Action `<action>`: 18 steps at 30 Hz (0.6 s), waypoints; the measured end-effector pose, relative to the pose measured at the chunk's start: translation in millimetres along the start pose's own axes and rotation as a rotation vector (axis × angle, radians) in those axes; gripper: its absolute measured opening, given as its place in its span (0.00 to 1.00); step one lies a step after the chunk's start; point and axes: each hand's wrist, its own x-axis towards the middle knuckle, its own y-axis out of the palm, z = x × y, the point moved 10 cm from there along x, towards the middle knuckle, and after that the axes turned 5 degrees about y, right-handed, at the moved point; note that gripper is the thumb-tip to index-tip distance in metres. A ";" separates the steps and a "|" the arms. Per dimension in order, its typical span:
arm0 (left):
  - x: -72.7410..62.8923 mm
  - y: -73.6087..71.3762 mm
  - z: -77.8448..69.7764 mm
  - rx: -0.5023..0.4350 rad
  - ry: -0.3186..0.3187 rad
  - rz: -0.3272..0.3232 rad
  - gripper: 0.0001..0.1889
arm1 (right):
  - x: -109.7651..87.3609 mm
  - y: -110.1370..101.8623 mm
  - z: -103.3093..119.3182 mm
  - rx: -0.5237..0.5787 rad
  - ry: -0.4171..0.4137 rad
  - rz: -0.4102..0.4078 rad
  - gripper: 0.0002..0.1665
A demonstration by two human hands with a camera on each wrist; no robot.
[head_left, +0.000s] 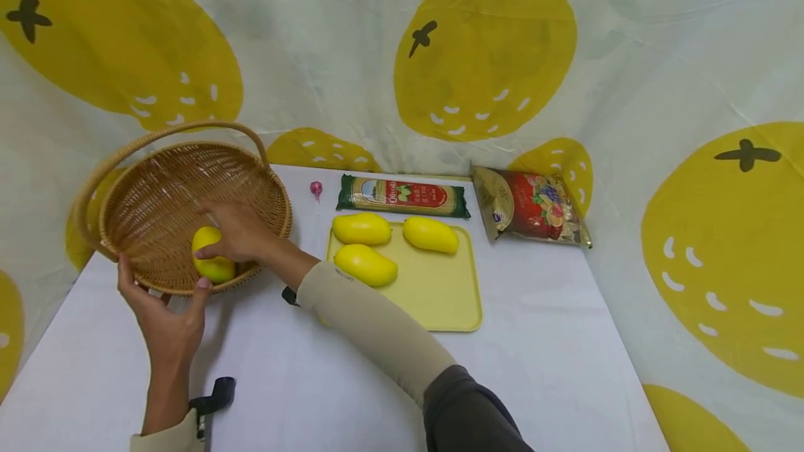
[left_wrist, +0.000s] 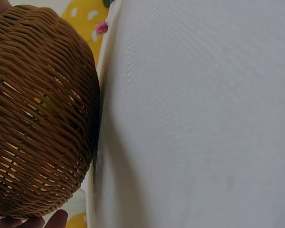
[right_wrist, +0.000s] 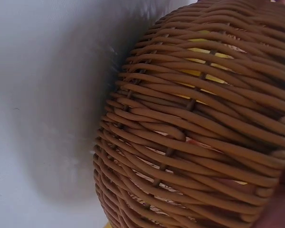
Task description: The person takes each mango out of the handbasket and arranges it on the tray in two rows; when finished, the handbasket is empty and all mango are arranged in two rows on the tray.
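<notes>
At the left of the table a brown wicker basket [head_left: 251, 194] with a tall hoop handle is tipped so its mouth faces me. My left hand [head_left: 171, 323] holds its near rim, fingers under the outside and thumb at the front edge. Inside, my right hand [head_left: 235, 232] grips a yellow-green mango [head_left: 216, 270], with the thumb across it; part of the fruit is hidden. Both wrist views mostly show the basket's outer weave [left_wrist: 42, 114], with bits of yellow behind it in the right wrist view.
A pale yellow tray [head_left: 440, 298] holds three yellow mangoes [head_left: 366, 265]. Behind it lies a green-ended spaghetti packet [head_left: 402, 195], with a pink lollipop [head_left: 316, 189] to its left. A gold and red fruit-printed bag [head_left: 534, 204] lies at the back right. Printed cloth surrounds the white table.
</notes>
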 end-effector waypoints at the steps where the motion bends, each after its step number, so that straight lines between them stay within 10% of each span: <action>1: 0.0 0.3 -0.9 0.003 0.002 0.002 0.57 | 1.2 1.3 -0.8 -0.004 0.010 0.008 0.50; 18: -2.7 3.8 -18.0 0.019 0.005 0.014 0.56 | 15.3 27.8 -3.3 -0.095 0.158 0.088 0.39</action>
